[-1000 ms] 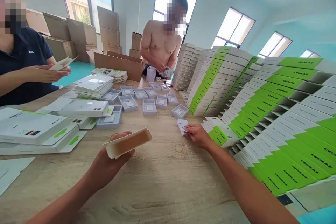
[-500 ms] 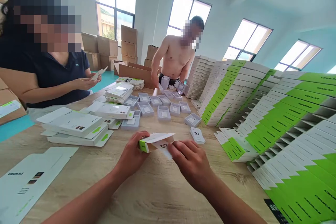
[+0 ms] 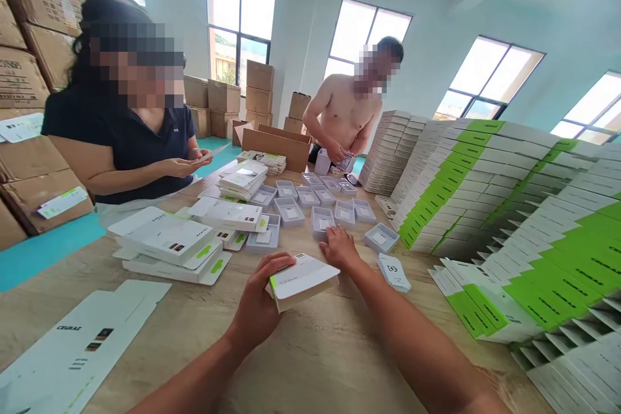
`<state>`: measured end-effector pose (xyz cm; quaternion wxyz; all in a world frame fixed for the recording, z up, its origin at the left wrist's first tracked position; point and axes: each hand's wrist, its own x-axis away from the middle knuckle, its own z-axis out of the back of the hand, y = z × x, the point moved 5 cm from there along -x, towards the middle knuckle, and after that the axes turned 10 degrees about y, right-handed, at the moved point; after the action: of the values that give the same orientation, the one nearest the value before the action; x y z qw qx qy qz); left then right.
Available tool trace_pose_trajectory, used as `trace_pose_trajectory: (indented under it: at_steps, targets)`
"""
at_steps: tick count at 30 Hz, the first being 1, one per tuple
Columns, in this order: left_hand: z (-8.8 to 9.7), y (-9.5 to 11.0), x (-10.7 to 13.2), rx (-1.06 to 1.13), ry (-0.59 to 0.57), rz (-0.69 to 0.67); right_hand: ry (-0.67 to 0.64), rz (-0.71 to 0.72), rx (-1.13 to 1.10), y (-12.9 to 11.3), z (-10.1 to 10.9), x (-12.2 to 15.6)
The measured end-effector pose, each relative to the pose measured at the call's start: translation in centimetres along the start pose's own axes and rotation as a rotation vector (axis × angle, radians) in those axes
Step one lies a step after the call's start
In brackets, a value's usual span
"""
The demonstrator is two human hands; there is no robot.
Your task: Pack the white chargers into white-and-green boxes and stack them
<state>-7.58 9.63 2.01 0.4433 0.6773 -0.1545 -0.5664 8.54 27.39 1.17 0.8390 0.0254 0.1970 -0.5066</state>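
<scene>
My left hand (image 3: 266, 288) is closed round a white carton with a green edge (image 3: 305, 278), held tilted just above the table. Its end flap sticks out to the right. Farther forward, my right hand (image 3: 340, 247) reaches to the near edge of a clear plastic tray (image 3: 321, 212) with a small white piece inside. Its fingers are a little apart at the tray's near right corner; a firm grip cannot be made out. Beside my right forearm lies a stack of white cards (image 3: 392, 272) with a black bracket symbol.
More clear trays (image 3: 290, 212) stand ahead. White cartons (image 3: 160, 236) are piled at the left, near a flat unfolded carton (image 3: 82, 343). Tall rows of green-and-white cartons (image 3: 451, 174) line the right. Two people work across the table, by an open cardboard box (image 3: 274, 145).
My right hand has left the carton and moved forward to a tray. The card that was at the carton's opening no longer shows. The view has swung left.
</scene>
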Motion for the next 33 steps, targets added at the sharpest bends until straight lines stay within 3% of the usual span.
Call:
trace_pose_trajectory:
  at_steps: [3,7,10,13,16,20,24,28,33]
  targets:
    - [0.4,0.0,-0.3,0.005,0.028,0.011,-0.05,0.08,0.039,-2.0,1.0,4.8]
    - [0.4,0.6,-0.5,0.033,-0.006,-0.023,-0.201,0.313,-0.078,-3.7,3.2,10.8]
    - [0.3,1.0,-0.4,0.05,-0.069,-0.06,-0.391,0.367,-0.17,-3.2,3.5,11.9]
    - [0.3,0.7,-0.3,-0.002,-0.116,-0.077,-0.446,0.311,-0.212,-2.5,3.9,13.0]
    - [0.3,0.0,-0.2,-0.05,-0.099,-0.089,-0.365,0.17,-0.267,-2.1,5.8,16.5]
    - [-0.1,-0.3,0.2,-0.092,-0.099,-0.122,-0.162,0.048,-0.489,-2.7,11.6,22.4]
    - [-1.1,0.7,1.0,-0.123,-0.14,-0.191,0.061,-0.028,-0.495,-3.6,16.5,24.7]
    - [-1.3,1.9,1.9,-0.157,-0.146,-0.258,0.172,-0.137,-0.426,-3.9,17.3,25.2]
    - [-1.2,2.9,2.9,-0.185,-0.16,-0.292,0.242,-0.139,-0.427,-4.7,17.1,26.6]
